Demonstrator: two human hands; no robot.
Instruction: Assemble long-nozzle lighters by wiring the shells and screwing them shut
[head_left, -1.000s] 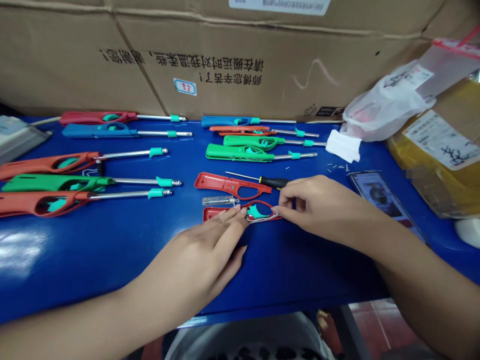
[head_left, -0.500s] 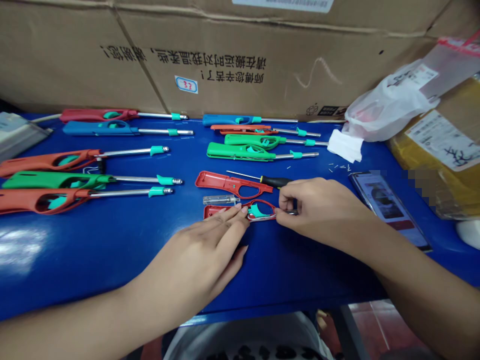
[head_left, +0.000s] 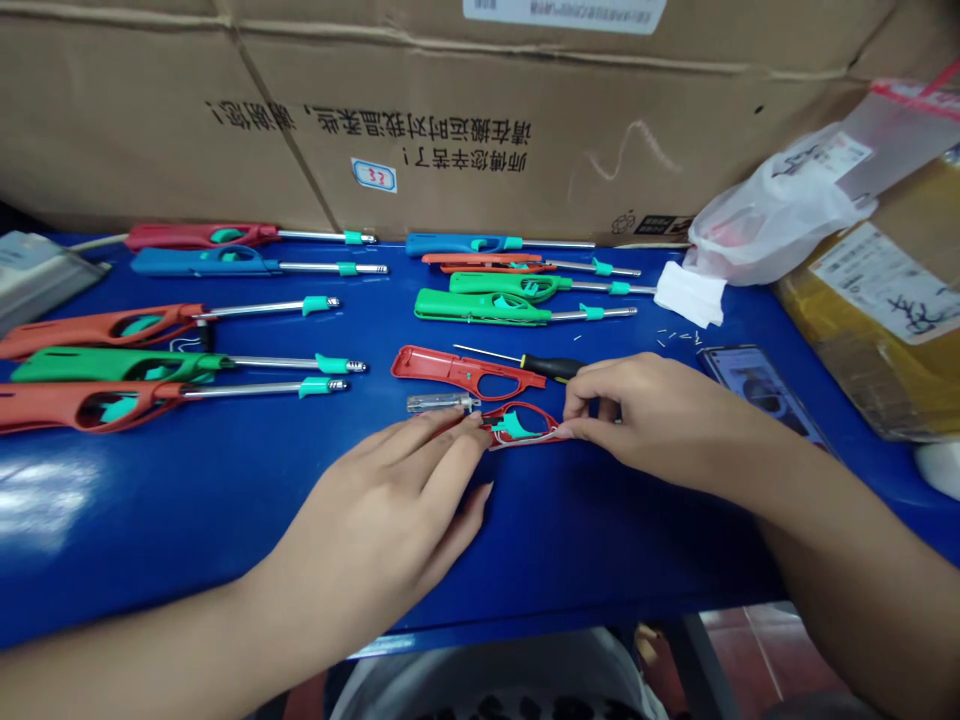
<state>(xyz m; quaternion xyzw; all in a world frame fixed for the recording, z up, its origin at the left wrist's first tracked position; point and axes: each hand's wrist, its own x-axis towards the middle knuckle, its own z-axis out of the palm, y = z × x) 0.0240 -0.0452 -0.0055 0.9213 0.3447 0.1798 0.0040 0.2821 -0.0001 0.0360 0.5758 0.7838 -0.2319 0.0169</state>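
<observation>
The fingers of my left hand (head_left: 405, 490) are pressed together and hold down the rear of an opened red lighter casing half (head_left: 546, 412), covering much of it; the thumb sits apart. Inside this casing half is a teal trigger (head_left: 514, 427). A thin white tube or wire (head_left: 525, 440) runs along its lower edge. At the front end, my right hand (head_left: 637, 405) is closed in a pinch on the end of that white strand. A clear fuel tank (head_left: 435, 402) lies just behind my left fingertips. Beyond it rests the other red casing half (head_left: 450, 371).
A screwdriver (head_left: 544, 366) lies behind my right hand. Assembled lighters (head_left: 150, 365) fill the left side, with several more (head_left: 480, 305) at the back. Small pins (head_left: 679, 337), a white paper (head_left: 690, 293) and a phone (head_left: 761, 390) are rightward. A large carton (head_left: 420, 60) walls the rear.
My right thumb and fingers have shifted on the front end of the casing; the metal piece seen by them before no longer shows. The casing's front has turned slightly. My left hand stays pressed down.
</observation>
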